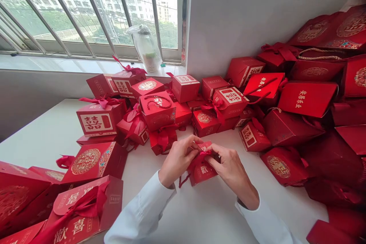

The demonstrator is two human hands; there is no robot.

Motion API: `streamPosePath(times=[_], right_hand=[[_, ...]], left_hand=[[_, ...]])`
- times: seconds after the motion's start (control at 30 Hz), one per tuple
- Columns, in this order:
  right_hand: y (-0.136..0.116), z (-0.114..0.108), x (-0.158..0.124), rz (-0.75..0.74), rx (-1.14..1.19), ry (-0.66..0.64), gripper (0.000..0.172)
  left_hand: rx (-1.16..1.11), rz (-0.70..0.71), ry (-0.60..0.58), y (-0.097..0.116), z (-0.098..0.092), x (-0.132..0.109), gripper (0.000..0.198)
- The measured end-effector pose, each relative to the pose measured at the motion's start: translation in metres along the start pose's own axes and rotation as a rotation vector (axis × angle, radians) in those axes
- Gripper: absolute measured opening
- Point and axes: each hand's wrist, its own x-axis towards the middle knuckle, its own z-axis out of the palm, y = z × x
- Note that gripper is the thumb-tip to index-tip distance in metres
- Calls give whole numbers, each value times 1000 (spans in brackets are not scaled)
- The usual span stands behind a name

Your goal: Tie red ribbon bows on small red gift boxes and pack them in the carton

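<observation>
White table (197, 213) across lower and middle frame. Barred window (100, 11) upper left. Right pile (307, 99), red boxes heaped and overlapping, along right edge. Middle cluster (157, 112), smaller red boxes, some stacked, centre of frame. Large box (113, 202), ribbon-tied, lower left. Left hand (180, 158) and right hand (228, 164), lower centre, fingers bent inward, both pinching ribbon. Small box (204, 175) between them, on table, tilted. Ribbon (203, 154) across its top. Dark red cord (184, 180) by its left side.
</observation>
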Motion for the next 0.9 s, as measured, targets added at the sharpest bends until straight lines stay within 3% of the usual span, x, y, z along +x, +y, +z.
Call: streamPosePath(times=[0.3,0.9], right_hand=[[0,1,0,10,-24,13,14],[0,-3,2,15,63,-40,14]], left_hand=[[-57,-126,41,5,0,-1,18],[14,-57,-8,-1,-1,3,26]])
